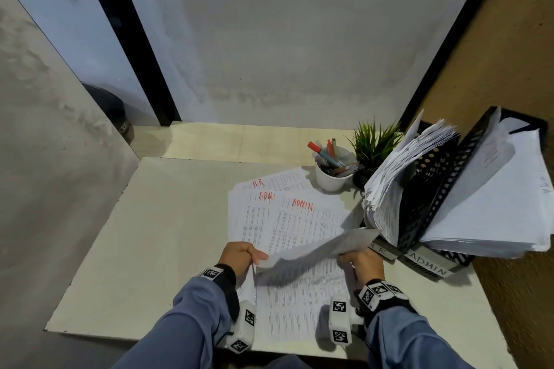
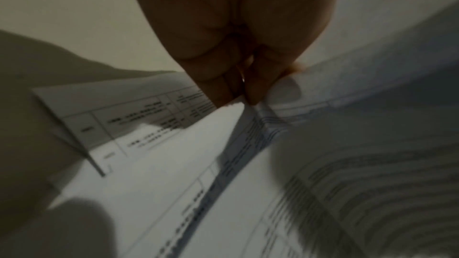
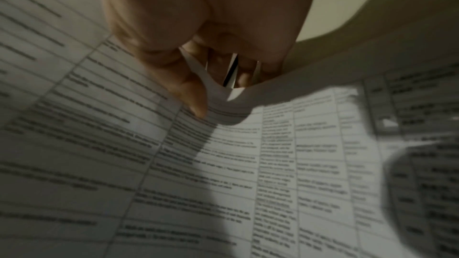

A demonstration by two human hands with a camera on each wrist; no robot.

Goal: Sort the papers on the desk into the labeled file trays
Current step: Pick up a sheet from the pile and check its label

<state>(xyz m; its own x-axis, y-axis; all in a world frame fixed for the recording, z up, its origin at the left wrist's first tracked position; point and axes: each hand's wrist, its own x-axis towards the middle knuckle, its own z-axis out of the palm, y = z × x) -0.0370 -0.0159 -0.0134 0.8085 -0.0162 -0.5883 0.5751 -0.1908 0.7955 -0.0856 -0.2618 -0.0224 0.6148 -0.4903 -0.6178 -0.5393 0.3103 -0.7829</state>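
Both hands, left hand [image 1: 239,256] and right hand [image 1: 364,263], pinch one blurry white printed sheet [image 1: 311,252], probably lifting it toward the black labeled trays [image 1: 431,266] for filing.

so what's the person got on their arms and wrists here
Both arms wear blue-grey long sleeves. Each wrist carries a black band topped with white square tags printed in black-and-white block patterns: left band, right band. A white boxy block with the same kind of patterned tags hangs under each wrist: left, right. The left hand and right hand are bare, without gloves.
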